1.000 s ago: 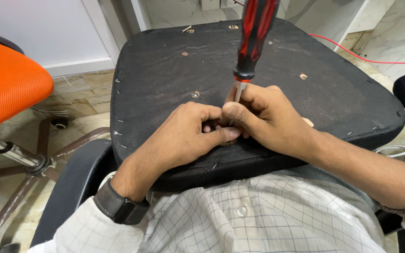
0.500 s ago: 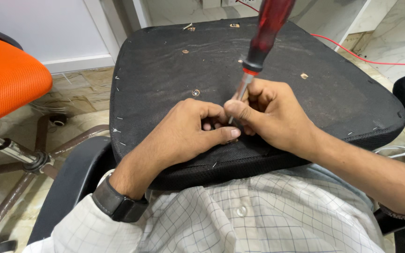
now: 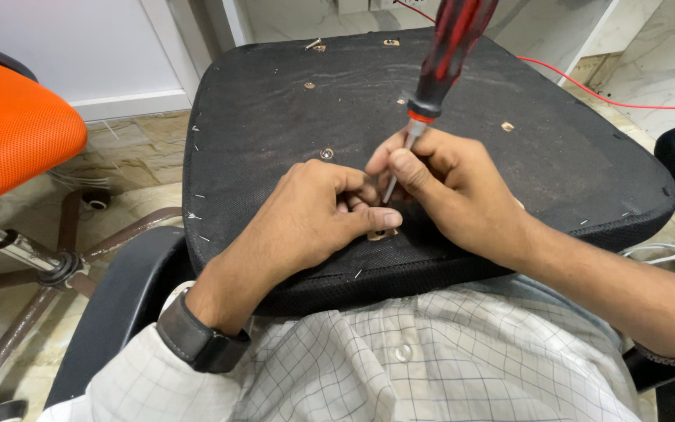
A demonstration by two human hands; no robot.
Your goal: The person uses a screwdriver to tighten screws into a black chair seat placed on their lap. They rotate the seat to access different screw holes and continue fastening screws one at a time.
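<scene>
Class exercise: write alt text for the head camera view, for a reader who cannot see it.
Two hands work a screwdriver on the black underside of a chair seat resting in a person's lap. The right hand pinches the shaft near its tip; the left hand presses beside it by a small metal fitting. An orange chair stands to the left.

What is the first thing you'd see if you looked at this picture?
Two hands meet in the middle of a black upturned chair seat on the person's lap. The right hand pinches the shaft of a red-and-black screwdriver, while the left hand steadies beside its tip. An orange chair stands far left.
</scene>
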